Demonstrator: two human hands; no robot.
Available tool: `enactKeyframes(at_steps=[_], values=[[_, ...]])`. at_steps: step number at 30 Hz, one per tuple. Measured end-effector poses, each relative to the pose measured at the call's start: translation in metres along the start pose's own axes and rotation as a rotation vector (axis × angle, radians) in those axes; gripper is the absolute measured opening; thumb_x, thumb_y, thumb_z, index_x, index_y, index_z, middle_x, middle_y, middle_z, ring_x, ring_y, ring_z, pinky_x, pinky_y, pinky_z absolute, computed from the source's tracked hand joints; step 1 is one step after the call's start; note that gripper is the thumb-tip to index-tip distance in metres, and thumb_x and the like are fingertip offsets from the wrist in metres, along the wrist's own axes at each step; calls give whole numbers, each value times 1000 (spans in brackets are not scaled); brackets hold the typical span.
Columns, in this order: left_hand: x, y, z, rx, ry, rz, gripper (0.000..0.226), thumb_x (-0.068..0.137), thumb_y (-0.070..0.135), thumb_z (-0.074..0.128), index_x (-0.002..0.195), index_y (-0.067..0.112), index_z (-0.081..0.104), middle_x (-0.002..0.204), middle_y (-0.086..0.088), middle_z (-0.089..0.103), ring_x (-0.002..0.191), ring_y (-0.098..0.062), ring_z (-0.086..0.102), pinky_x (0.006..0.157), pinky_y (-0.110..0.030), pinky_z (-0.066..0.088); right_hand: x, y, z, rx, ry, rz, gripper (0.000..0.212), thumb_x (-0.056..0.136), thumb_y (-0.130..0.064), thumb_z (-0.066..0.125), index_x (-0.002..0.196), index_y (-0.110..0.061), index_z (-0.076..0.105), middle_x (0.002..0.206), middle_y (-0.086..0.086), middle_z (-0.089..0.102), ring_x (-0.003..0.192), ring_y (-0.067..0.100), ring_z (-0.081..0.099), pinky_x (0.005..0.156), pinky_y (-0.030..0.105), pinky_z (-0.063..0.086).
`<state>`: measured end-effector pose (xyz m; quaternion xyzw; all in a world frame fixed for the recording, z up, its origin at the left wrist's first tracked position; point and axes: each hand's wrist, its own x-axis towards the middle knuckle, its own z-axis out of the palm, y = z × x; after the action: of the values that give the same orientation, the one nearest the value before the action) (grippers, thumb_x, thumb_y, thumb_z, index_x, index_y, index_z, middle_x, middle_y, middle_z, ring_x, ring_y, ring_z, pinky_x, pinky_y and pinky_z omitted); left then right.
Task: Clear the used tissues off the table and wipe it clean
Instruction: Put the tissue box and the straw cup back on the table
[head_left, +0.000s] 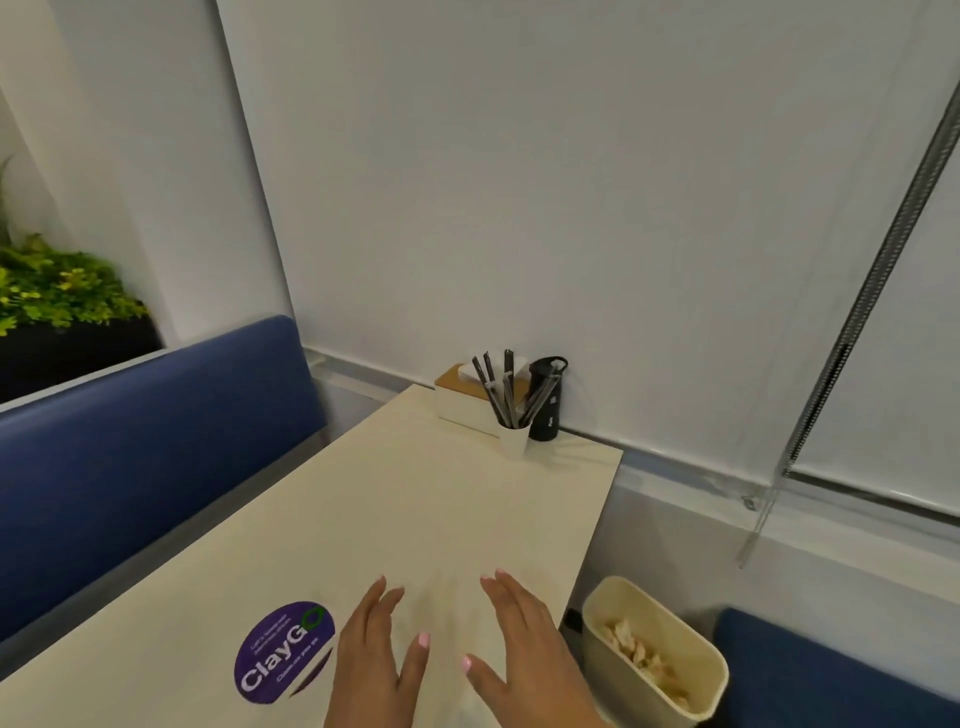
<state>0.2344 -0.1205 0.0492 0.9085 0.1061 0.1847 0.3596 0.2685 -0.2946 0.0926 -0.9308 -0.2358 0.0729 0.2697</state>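
Observation:
My left hand and my right hand lie side by side over the near part of the cream table, fingers straight, palms down, holding nothing. No tissue shows on the tabletop. A cream waste bin stands on the floor just right of the table's near edge, with crumpled tissues inside it. At the table's far end stands a white tissue box with a wooden lid.
A white cup of black-wrapped straws and a black bottle stand by the wall. A round purple sticker lies left of my hands. Blue bench seats flank the table, and a planter sits at the far left.

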Motion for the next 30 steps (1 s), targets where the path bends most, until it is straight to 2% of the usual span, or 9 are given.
enactKeyframes(at_steps=[4,6,9,12,14,16,22,26,30], values=[[40,-8,21,39,-7,52,76,75,69,40,114,7,62,127,-8,55,107,-39,58,85,-42,44,38,20,-6,19,4,32,92,64,-73,17,147,-37,3,155,-18,-3,142,4,4,114,27,19],[61,-14,33,-7,13,80,79,81,76,31,108,9,64,124,9,54,93,-35,64,78,-33,45,62,32,-10,27,-3,44,93,61,-73,15,147,-38,3,155,-19,-3,142,5,5,114,27,18],[93,-24,53,-141,14,86,65,80,78,29,113,27,53,132,41,33,95,-14,58,81,-15,43,98,49,-13,44,-31,32,79,61,-73,18,134,-56,-9,153,-20,-3,141,2,6,112,23,17],[125,-29,67,-116,23,88,62,82,76,28,115,28,48,129,26,44,98,-15,58,79,-30,43,134,67,-10,57,-36,19,70,64,-77,23,106,-76,-33,142,-27,-4,128,-9,5,103,12,14],[145,-30,74,-80,22,41,63,81,71,36,118,23,54,126,6,49,105,-26,59,82,-36,40,154,76,-7,64,-21,25,73,63,-84,24,105,-73,-35,140,-28,-3,126,-9,6,99,10,14],[163,-34,82,-63,24,-54,70,73,62,40,124,16,55,132,6,42,119,-29,51,93,-33,35,173,81,-4,72,-14,35,75,64,-78,22,120,-68,-25,140,-30,-3,130,-9,8,97,7,15],[204,-31,88,-27,-96,-96,53,94,36,47,142,26,27,152,13,15,138,-5,13,109,-22,20,214,86,1,91,-27,47,89,64,-71,16,146,-39,1,145,-29,-3,139,-3,5,107,12,17],[235,-27,91,-10,-135,-143,53,95,37,45,143,27,24,153,12,15,139,-6,13,110,-24,22,240,83,2,115,-32,50,82,75,-65,32,147,-38,4,153,-22,1,139,-3,5,110,16,20],[275,-26,96,-59,-113,-260,55,93,38,50,142,28,28,151,7,25,137,-14,26,110,-33,29,266,91,8,148,-82,65,73,91,-44,50,148,-34,5,154,-20,0,141,0,4,112,18,16]])
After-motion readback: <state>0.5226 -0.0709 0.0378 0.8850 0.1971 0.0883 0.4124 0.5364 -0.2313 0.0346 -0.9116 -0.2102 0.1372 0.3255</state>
